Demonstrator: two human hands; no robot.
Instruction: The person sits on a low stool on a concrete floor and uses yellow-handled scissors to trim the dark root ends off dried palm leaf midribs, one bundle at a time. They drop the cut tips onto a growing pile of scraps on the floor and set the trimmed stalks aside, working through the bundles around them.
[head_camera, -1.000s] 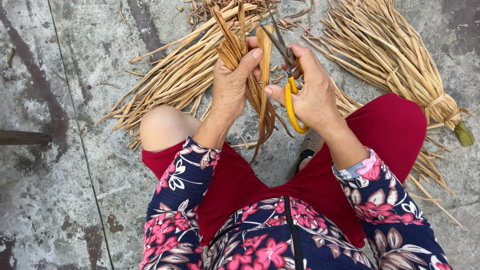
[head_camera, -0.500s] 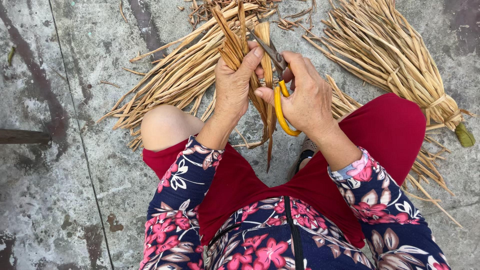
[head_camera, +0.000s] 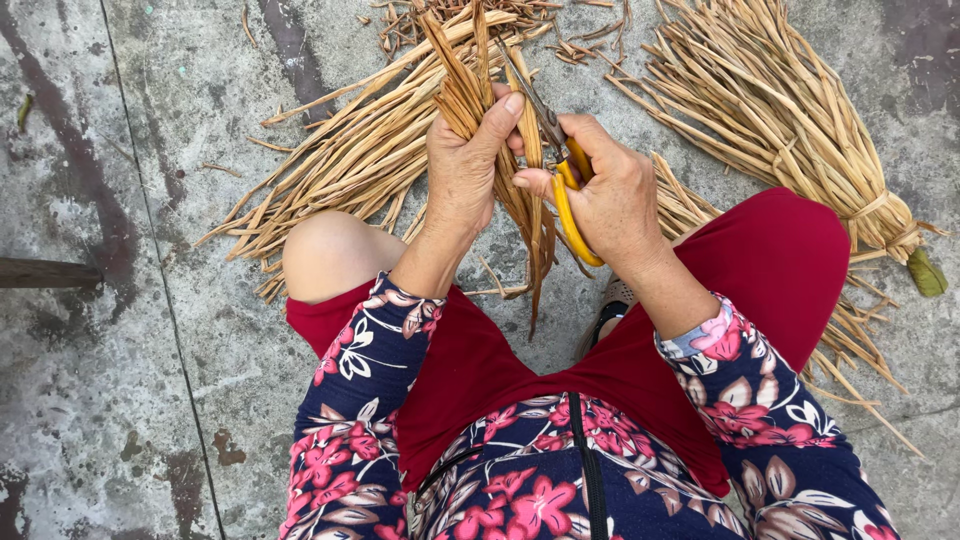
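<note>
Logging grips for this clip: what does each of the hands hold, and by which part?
The left hand grips a bunch of dried stalks around its middle. The right hand holds scissors by their yellow handles.

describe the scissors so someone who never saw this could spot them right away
Start at the red shorts and follow the right hand up from the floral sleeve. The scissors sit in that hand, against the straw bunch the left hand grips. Only they have bright yellow handles and grey metal blades among tan stalks.

yellow-handled scissors (head_camera: 562, 190), tan (dried) stalks (head_camera: 480, 100), red shorts (head_camera: 780, 260)
</note>
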